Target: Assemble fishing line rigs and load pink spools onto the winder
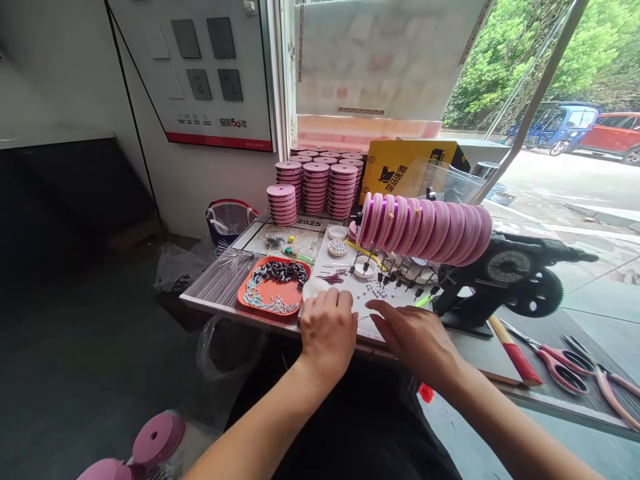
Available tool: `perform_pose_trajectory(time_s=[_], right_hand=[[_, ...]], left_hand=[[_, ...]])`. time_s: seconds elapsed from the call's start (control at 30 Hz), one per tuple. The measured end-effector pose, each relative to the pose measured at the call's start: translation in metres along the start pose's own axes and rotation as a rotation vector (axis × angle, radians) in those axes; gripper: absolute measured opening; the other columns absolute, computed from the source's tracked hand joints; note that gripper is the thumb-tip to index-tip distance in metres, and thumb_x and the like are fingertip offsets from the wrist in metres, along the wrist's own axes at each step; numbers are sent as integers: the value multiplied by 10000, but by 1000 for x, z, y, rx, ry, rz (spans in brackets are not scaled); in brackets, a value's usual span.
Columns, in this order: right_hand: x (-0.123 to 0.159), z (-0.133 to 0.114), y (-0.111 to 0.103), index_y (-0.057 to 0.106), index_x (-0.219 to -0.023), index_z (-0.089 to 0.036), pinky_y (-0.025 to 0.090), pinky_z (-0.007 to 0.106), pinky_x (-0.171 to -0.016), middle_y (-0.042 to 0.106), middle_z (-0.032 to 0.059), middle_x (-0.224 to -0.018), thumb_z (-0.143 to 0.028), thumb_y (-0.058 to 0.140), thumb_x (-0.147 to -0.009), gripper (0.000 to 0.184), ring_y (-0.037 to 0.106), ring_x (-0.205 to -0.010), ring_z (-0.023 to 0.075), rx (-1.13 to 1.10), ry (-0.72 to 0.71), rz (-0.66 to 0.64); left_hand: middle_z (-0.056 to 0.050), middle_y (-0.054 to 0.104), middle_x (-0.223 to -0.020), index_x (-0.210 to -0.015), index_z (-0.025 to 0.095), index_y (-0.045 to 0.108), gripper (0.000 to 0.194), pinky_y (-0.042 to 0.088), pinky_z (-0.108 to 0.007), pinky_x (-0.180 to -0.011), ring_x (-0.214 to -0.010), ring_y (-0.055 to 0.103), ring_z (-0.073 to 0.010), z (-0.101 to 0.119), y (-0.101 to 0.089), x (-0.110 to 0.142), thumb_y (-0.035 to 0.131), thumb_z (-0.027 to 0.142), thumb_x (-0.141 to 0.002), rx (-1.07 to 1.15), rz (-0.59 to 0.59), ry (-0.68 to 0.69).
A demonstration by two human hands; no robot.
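My left hand (330, 327) is closed at the table's front edge, its knuckles up. Whatever its fingers hold is hidden; a white round piece (315, 287) shows just behind them. To its right, my right hand (414, 335) hovers by the edge with fingers stretched toward the left one and nothing visible in them. An orange tray (273, 291) beside my left hand contains black beads, pale blue pieces and small silvery parts. Loose white beads (377, 289) and dark red thin pieces (334, 276) lie on the white board beyond my hands.
Pink spools fill the shaft of a black winding machine (510, 267) at right. Stacked pink spools (316, 190) and a yellow box (405, 167) stand at the back. Scissors (560, 367), pliers (607, 390) and a red-and-wood handle (517, 353) lie right.
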State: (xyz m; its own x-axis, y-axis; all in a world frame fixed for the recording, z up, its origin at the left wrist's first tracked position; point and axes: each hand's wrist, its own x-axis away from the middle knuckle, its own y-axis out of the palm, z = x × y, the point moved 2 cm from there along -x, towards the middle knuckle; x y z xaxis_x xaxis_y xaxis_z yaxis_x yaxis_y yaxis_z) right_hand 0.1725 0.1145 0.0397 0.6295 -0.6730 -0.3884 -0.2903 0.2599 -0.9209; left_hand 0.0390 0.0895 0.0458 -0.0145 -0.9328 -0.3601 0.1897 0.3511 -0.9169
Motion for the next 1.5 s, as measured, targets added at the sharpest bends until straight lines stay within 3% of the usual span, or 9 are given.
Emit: perform_pose_trajectory(time_s=[0.33, 0.6, 0.73, 0.83, 1.0, 1.13, 1.23, 1.3, 1.5], right_hand=[[-9, -16, 3, 598, -1042, -228, 342, 245, -532, 684, 19, -737, -192, 482, -889, 196, 645, -685, 198, 166, 145, -363], [1, -17, 13, 578, -1109, -157, 394, 303, -667, 651, 66, -826, -189, 533, -869, 246, 596, -817, 227, 267, 193, -265], [8, -27, 3, 616, -1030, -134, 396, 341, -646, 624, 113, -911, -110, 510, -827, 230, 574, -765, 246, 241, 137, -6], [18, -53, -5, 607, -1023, -136, 370, 387, -774, 599, 119, -1028, -78, 365, -863, 296, 536, -899, 259, 34, -117, 277], [28, -93, 20, 594, -714, -151, 399, 327, -772, 589, 25, -649, -110, 302, -907, 352, 517, -635, 166, -286, -539, 139], [26, -99, 34, 543, -609, -167, 318, 248, -449, 475, -11, -489, -209, 206, -965, 492, 396, -443, 121, -517, -478, 117], [23, -94, 33, 602, -690, -154, 328, 200, -445, 514, 2, -532, -375, 252, -964, 496, 454, -477, 102, -856, -228, 58], [21, -91, 31, 625, -729, -141, 350, 175, -460, 547, 19, -579, -433, 339, -935, 458, 492, -510, 98, -1059, -60, -38], [23, -85, 34, 649, -735, -138, 392, 186, -530, 589, 36, -629, -453, 449, -884, 402, 537, -574, 122, -1248, 158, -128]], left_hand=[[-76, 668, -672, -737, 154, 641, 104, 356, -398, -705, -741, 572, -243, 3, 14, -15, 543, 161, -770, 9, -10, -37], [-28, 646, -761, -711, 186, 621, 132, 363, -331, -715, -766, 554, -194, -6, -24, 14, 518, 189, -793, 325, 11, -79], [4, 601, -620, -671, 171, 605, 138, 358, -246, -556, -573, 503, -133, -22, -9, 55, 553, 266, -757, 917, -343, -312], [-4, 580, -603, -645, 139, 582, 184, 365, -242, -598, -604, 497, -134, -39, 15, 91, 617, 315, -684, 1225, -504, -455], [31, 522, -557, -632, 126, 578, 188, 338, -211, -553, -564, 444, -106, -74, 15, 122, 662, 286, -579, 1258, -775, -570], [42, 532, -528, -646, 141, 655, 119, 299, -189, -468, -500, 422, -88, -91, -26, 74, 626, 256, -633, 912, -998, -225], [2, 642, -731, -793, 168, 660, 169, 397, -199, -607, -668, 550, -122, -92, -42, -3, 514, 250, -772, 606, -587, 91], [-23, 646, -778, -777, 161, 657, 152, 405, -235, -693, -745, 563, -145, -87, -34, -52, 508, 187, -770, 322, -310, 139], [-52, 630, -863, -727, 175, 672, 113, 409, -299, -759, -838, 569, -201, -70, 21, -122, 562, 148, -717, 153, -278, 164]])
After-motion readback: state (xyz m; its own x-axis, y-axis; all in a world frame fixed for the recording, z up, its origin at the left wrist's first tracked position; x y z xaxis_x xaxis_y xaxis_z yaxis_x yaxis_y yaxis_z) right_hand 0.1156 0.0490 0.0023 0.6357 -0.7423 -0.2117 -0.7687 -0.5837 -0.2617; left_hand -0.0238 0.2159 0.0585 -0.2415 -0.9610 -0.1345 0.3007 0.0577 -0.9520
